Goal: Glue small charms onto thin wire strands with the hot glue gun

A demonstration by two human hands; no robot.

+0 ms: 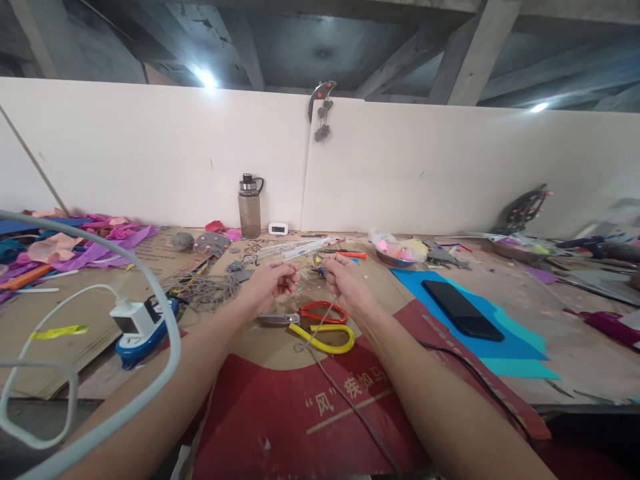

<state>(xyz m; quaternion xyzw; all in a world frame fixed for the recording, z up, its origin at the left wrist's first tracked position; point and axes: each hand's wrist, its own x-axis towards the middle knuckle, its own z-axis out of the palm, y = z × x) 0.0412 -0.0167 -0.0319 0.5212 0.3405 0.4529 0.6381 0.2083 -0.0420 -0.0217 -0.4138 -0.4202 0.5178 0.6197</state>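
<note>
My left hand (273,287) is closed, its fingers curled together above the cardboard; what it pinches is too small to make out. Across a small gap, my right hand (346,283) is closed on a grey cord (345,397) that runs down over the red part of the cardboard (280,413). Scissors with red and yellow handles (327,339) lie just below both hands, their blades pointing left. Tangled grey yarn (207,291) lies left of my left hand.
A bottle (249,208) and small clock (278,229) stand by the white partition. A phone (461,310) rests on blue sheets at right. A power strip (145,340) with a charger sits at left, and a pale cable (175,333) arches across the near left.
</note>
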